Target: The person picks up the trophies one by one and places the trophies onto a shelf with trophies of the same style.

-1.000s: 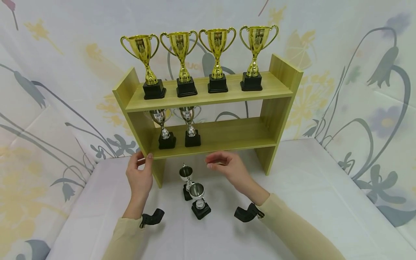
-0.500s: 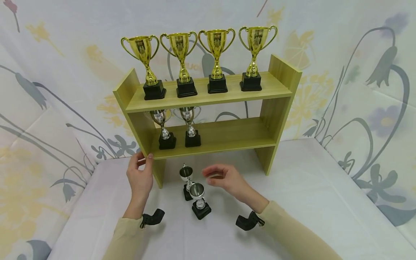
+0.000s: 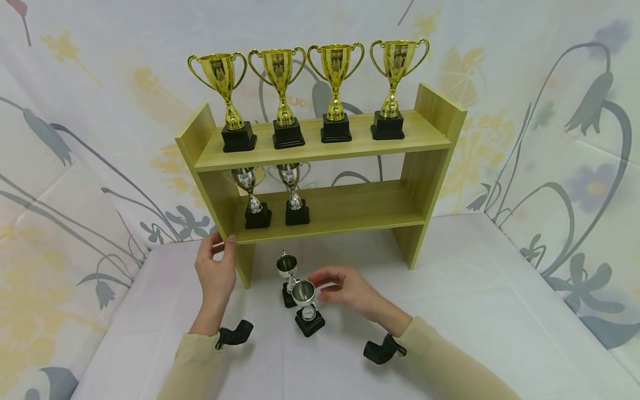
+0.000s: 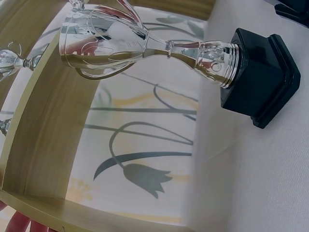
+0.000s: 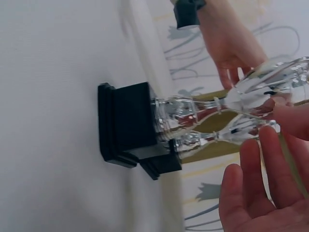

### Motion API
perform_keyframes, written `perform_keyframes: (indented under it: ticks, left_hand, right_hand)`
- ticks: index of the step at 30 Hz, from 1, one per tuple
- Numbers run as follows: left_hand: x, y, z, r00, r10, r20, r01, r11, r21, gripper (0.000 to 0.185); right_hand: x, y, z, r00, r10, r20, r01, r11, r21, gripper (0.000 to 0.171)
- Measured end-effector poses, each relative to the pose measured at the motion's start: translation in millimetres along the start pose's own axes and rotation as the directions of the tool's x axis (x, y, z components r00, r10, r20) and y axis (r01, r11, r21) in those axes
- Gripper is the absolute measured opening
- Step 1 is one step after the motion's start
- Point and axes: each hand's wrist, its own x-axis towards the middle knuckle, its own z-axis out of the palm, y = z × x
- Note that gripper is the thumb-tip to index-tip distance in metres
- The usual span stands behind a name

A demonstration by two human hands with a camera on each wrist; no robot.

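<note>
Lower centre of the head view: my right hand (image 3: 345, 289), fingers loosely curved and holding nothing, thumb and fingertips just beside the bowl of the near cup (image 3: 305, 305). In the right wrist view the fingers (image 5: 256, 193) are spread and relaxed beside the silver bowl; whether they touch it I cannot tell.

Near cup: small silver trophy on a black base, upright on the bench (image 3: 450, 311), lower centre of frame.

Far cup (image 3: 286, 276): second small silver trophy, upright, just behind and left of the first, its base partly hidden by the near one.

Left of centre: my left hand (image 3: 216, 269), thumb and fingers pinching the front left corner of the rack (image 3: 435, 119) at its lower shelf (image 3: 350, 214).

Lower shelf: two silver trophies (image 3: 272, 194) stand side by side at its left end; the right part holds no cup.

Top shelf (image 3: 320, 147), upper centre: four gold trophies (image 3: 307, 91) in a row, evenly spaced, all upright.

Behind and to both sides: floral cloth (image 3: 550, 111).

Progress, as I judge it: the gold row looks complete at four. The silver row stands at two, with two silver cups on the bench yet to go up, so roughly half of that shelf is left.
</note>
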Motion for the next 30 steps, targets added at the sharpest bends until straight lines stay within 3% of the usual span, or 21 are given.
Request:
perform_keyframes:
  ticks: [13, 30]
  left_hand:
    - [0.1, -0.3, -0.2, 1.0, -0.006, 0.0, 0.006, 1.0, 0.001, 0.029]
    - [-1.0, 1.9, 0.9, 1.0, -0.018, -0.01, 0.018, 1.0, -0.006, 0.03]
  right_hand:
    - [-4, 19, 11, 0.998, 0.052, 0.026, -0.052, 0.998, 0.023, 0.04]
    - [-5, 22, 31, 0.993, 0.088, -0.077, -0.085, 0.996, 0.04, 0.029]
